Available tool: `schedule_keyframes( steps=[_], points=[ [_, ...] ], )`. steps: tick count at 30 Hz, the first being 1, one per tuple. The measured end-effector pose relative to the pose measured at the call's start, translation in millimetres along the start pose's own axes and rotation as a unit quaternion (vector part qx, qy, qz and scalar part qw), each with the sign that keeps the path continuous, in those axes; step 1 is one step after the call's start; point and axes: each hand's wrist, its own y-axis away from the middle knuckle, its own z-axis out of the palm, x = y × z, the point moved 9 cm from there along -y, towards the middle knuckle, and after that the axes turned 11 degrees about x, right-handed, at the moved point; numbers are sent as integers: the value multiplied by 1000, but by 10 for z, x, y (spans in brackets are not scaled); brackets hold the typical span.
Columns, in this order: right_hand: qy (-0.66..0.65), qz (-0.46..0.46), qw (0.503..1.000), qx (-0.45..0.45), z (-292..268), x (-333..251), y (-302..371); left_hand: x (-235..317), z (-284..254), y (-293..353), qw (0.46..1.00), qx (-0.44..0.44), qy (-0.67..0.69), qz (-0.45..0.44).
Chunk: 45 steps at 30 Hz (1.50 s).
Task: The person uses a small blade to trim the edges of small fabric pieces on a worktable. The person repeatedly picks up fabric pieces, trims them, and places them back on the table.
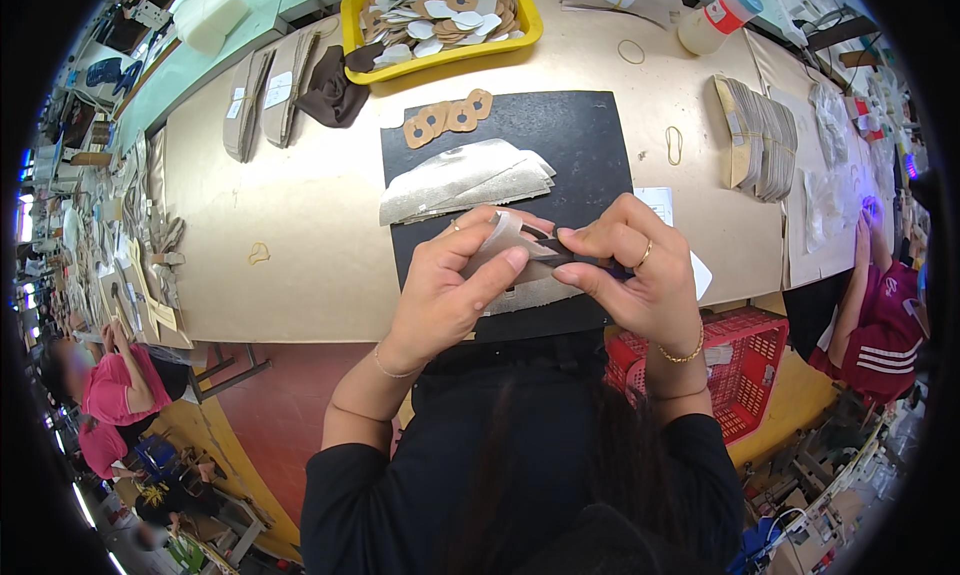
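Note:
My left hand [440, 293] is closed around a curled pale-grey fabric piece [506, 232], its thumb pressing on top. My right hand [645, 272] pinches beside it, thumb and forefinger around a small dark item that the fingers largely hide. Both hands are over a black mat [590, 135]. Partly beneath them another silvery cut piece [530, 295] lies on the mat. Beyond the hands rests a fanned stack of silvery curved pieces [465, 182]. Farther back, several brown tabs with dark centre marks [440, 121] overlap in a row.
A yellow tray [350, 27] heaped with brown and white tabs stands at the back. Bundled pieces lie left [250, 105] and right [755, 140]. A glue-type bottle [715, 23] is back right. Below the table edge sits a red crate [745, 375]. Co-workers are at both sides.

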Motion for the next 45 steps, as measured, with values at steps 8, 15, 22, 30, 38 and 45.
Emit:
schedule_keyframes(
  steps=[8,15,22,30,38,45],
  points=[
    [3,-28,999,44,-30,-45,7,-37,8,-3,999,-6,32,-19],
    [-11,-3,998,56,-48,-7,15,-9,19,-6,1000,-4,-1,11],
    [-20,35,999,31,-14,32,21,74,24,-7,998,-4,-31,54],
    [-23,-6,998,52,-36,-8,-20,51,15,-1,999,3,-41,22],
    [-23,-16,999,40,-21,-13,-30,68,39,2,997,-3,-60,38],
    [-40,5,998,48,-35,6,-12,85,41,10,996,-4,-74,57]
  ],
)
